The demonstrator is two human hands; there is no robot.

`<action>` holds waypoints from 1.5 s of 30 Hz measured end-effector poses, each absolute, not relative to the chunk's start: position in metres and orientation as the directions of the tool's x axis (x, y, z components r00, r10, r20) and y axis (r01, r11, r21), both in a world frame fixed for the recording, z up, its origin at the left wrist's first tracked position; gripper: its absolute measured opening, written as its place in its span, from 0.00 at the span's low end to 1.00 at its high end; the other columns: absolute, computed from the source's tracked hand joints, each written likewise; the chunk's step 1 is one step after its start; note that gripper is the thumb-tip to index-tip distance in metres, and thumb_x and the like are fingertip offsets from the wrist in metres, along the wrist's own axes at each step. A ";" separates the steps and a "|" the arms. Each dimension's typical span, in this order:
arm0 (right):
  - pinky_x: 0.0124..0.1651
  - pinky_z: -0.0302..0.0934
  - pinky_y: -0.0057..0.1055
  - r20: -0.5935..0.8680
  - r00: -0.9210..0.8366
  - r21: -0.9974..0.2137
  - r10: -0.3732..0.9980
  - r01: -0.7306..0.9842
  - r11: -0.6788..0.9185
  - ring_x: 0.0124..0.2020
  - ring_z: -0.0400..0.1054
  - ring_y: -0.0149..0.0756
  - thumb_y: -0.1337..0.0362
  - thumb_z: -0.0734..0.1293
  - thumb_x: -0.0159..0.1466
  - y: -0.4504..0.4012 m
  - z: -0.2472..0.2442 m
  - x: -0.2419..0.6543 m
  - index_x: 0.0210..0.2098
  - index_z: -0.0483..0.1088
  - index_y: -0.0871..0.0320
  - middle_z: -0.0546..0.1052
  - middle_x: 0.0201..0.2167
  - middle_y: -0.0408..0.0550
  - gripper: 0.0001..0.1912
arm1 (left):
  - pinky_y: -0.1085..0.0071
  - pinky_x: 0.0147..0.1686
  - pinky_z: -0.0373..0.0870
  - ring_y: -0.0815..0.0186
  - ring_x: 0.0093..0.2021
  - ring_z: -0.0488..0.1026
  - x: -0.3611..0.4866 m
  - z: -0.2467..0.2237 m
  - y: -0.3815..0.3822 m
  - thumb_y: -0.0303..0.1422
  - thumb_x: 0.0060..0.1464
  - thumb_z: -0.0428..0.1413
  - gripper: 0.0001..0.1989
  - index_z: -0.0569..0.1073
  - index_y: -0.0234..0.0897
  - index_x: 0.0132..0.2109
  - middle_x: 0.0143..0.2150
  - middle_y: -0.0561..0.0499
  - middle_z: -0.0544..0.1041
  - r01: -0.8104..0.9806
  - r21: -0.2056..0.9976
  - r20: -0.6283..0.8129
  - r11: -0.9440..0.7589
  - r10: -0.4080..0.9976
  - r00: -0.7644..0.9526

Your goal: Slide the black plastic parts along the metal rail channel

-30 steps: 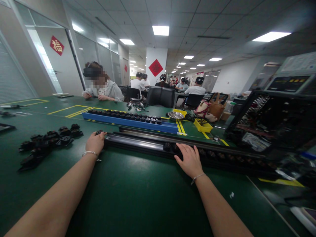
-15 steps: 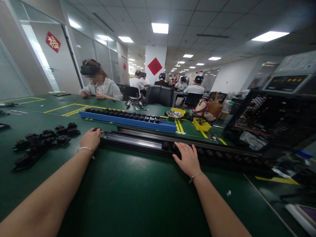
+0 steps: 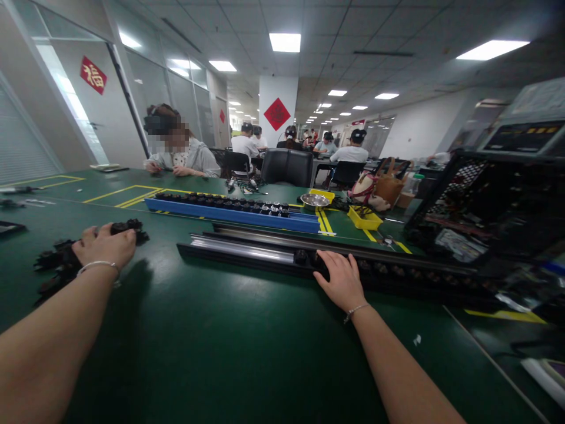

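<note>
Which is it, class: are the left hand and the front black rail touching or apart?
Apart. The head view shows green table between the left hand and the front black rail's left end.

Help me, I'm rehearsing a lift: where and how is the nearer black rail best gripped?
Probably grip the nearer black rail across its narrow left end, coming from the left and above: it is long, lies flat, and the right hand rests farther along it.
</note>
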State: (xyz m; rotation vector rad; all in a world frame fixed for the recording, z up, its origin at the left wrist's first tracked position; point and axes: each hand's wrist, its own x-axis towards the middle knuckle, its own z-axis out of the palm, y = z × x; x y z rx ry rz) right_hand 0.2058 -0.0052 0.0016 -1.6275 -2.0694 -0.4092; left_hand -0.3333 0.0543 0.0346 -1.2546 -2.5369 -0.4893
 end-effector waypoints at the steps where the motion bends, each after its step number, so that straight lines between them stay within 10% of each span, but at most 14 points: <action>1: 0.62 0.38 0.50 0.536 -0.183 -0.053 0.824 0.967 0.249 0.55 0.59 0.41 0.56 0.59 0.61 -0.005 0.002 0.206 0.57 0.59 0.52 0.68 0.54 0.48 0.25 | 0.51 0.55 0.51 0.53 0.63 0.45 -0.342 0.032 0.051 0.46 0.56 0.37 0.26 0.64 0.42 0.56 0.64 0.48 0.57 0.801 0.120 0.351 0.587 0.729 -0.587; 7: 0.62 0.38 0.50 0.544 -0.181 -0.043 0.819 0.969 0.242 0.55 0.59 0.41 0.56 0.59 0.60 -0.006 0.002 0.205 0.57 0.59 0.52 0.69 0.53 0.48 0.25 | 0.40 0.53 0.44 0.41 0.65 0.32 -0.384 0.017 0.046 0.56 0.52 0.32 0.32 0.58 0.52 0.60 0.69 0.51 0.44 0.688 0.104 0.145 0.718 0.673 -0.725; 14: 0.62 0.38 0.50 0.538 -0.176 -0.046 0.824 0.970 0.238 0.55 0.59 0.41 0.56 0.59 0.61 -0.006 0.002 0.205 0.57 0.59 0.52 0.68 0.54 0.48 0.25 | 0.40 0.56 0.40 0.40 0.65 0.29 -0.359 0.041 0.052 0.49 0.55 0.41 0.28 0.60 0.45 0.60 0.70 0.46 0.35 0.689 0.249 0.302 0.681 0.621 -0.723; 20: 0.63 0.37 0.50 0.540 -0.169 -0.054 0.825 0.971 0.234 0.55 0.58 0.41 0.56 0.59 0.60 -0.006 0.002 0.204 0.57 0.60 0.53 0.68 0.53 0.48 0.25 | 0.50 0.60 0.43 0.50 0.66 0.39 -0.229 0.073 0.076 0.40 0.57 0.45 0.26 0.61 0.30 0.59 0.67 0.38 0.49 0.958 0.237 0.713 0.164 0.640 -0.286; 27: 0.63 0.36 0.50 0.548 -0.171 -0.061 0.819 0.968 0.243 0.55 0.58 0.41 0.57 0.59 0.60 -0.006 0.002 0.204 0.56 0.60 0.53 0.69 0.53 0.49 0.25 | 0.64 0.60 0.53 0.60 0.63 0.55 -0.018 0.041 0.059 0.40 0.58 0.47 0.24 0.62 0.33 0.59 0.63 0.41 0.59 0.786 0.263 0.553 -0.559 0.755 0.352; 45: 0.63 0.37 0.48 0.564 -0.161 -0.077 0.810 0.966 0.245 0.54 0.59 0.41 0.58 0.61 0.59 -0.007 0.002 0.203 0.56 0.60 0.52 0.69 0.53 0.48 0.25 | 0.65 0.48 0.62 0.61 0.48 0.66 0.036 0.009 0.033 0.37 0.57 0.50 0.14 0.69 0.43 0.50 0.48 0.49 0.72 0.841 0.270 0.557 -0.469 0.789 0.261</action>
